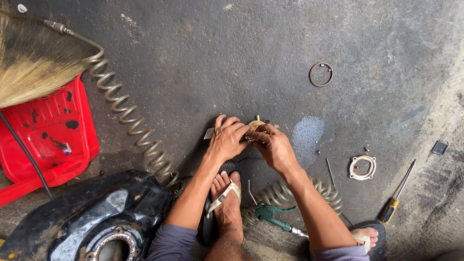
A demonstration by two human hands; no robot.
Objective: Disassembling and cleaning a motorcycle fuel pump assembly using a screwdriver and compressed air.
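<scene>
Both my hands meet over a small brownish round part (253, 128) held low above the dark concrete floor. My left hand (227, 139) wraps over its left side, fingers curled on top. My right hand (274, 146) pinches the part from the right with fingertips closed on it. A thin stub sticks up from the part, and most of the part is hidden under my fingers. A small pale flat piece (209, 133) shows just left of my left hand. My sandalled left foot (227, 200) rests right below the hands.
A black fuel tank (92, 217) lies at bottom left, beside a red dustpan (48, 135) and broom (29, 60). A coiled air hose (130, 113) runs to a green air gun (270, 215). A metal ring (321, 74), white gasket (362, 167), screwdriver (398, 193) and several small screws lie at right.
</scene>
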